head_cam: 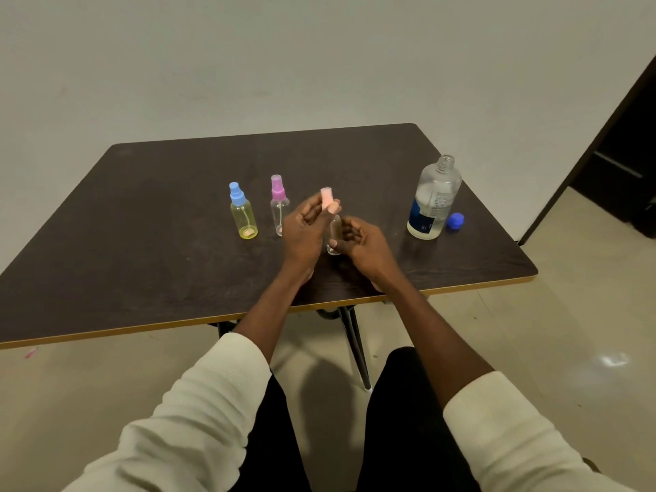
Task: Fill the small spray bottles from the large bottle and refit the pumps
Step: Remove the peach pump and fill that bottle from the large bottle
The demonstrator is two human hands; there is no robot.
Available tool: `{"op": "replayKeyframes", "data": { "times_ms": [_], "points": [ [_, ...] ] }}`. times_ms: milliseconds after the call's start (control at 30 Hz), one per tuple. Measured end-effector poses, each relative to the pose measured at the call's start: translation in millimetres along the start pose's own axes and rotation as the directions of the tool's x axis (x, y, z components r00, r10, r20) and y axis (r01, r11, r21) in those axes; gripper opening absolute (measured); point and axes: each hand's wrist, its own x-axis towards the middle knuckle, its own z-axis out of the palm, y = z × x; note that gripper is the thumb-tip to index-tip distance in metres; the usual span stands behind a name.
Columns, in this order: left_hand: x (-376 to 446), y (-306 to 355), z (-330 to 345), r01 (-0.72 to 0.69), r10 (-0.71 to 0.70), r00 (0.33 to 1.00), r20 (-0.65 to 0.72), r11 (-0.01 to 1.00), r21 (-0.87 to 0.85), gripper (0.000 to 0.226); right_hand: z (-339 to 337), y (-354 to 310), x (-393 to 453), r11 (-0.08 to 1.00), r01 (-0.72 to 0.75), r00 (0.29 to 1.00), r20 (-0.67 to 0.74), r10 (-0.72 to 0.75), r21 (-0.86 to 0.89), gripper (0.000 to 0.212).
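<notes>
Nearest the front edge of the tabletop (159, 271), about midway along it, the two hands meet over a small clear spray bottle (334, 239) that stands upright, its long axis vertical and its base on or just above the wood; which of the two I cannot tell. The right hand (362, 243) curls round the lower body of that bottle and steadies it, while the left hand (305, 229) pinches the pale pink pump (327, 199) at the top between thumb and fingertips. The pump sits straight above the neck, in line with the bottle, so the coming twist or lift probably runs along that vertical axis, with the left hand doing the work and the right only bracing. Whether the pump is seated or loose is hidden by the fingers. Just beyond the left hand stand the purple-capped bottle (279, 207) and, further left, the blue-capped yellow bottle (243, 214), both upright with pumps on. Off to the right, nearer the right edge and well apart from the hands, the large bottle (433, 200) stands open, partly full, its blue cap (455, 220) lying beside it. Nothing stands between the right hand and the large bottle.
</notes>
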Motion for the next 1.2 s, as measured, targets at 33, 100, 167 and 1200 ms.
{"op": "replayKeyframes", "data": {
  "times_ms": [33, 100, 167, 1200],
  "points": [
    [0, -1, 1, -0.005, 0.005, 0.999, -0.032, 1.0, -0.006, 0.04, 0, 0, 0, 1.0, 0.014, 1.0, -0.005, -0.014, -0.004, 0.032],
    [1, -1, 3, -0.026, 0.026, 0.998, -0.053, 1.0, 0.005, 0.036, 1, 1, 0, 0.999, 0.036, 0.999, -0.015, -0.036, -0.024, 0.03],
    [1, -1, 4, -0.027, 0.028, 0.999, -0.036, 0.999, 0.027, 0.032, 2, 2, 0, 0.997, 0.054, 0.998, -0.034, -0.056, -0.058, 0.028],
    [51, 21, 33, -0.063, 0.084, 0.979, -0.184, 0.991, 0.12, 0.02, -4, 3, 0, 0.999, -0.016, 0.964, -0.266, 0.008, -0.03, 0.033]
  ]
}}
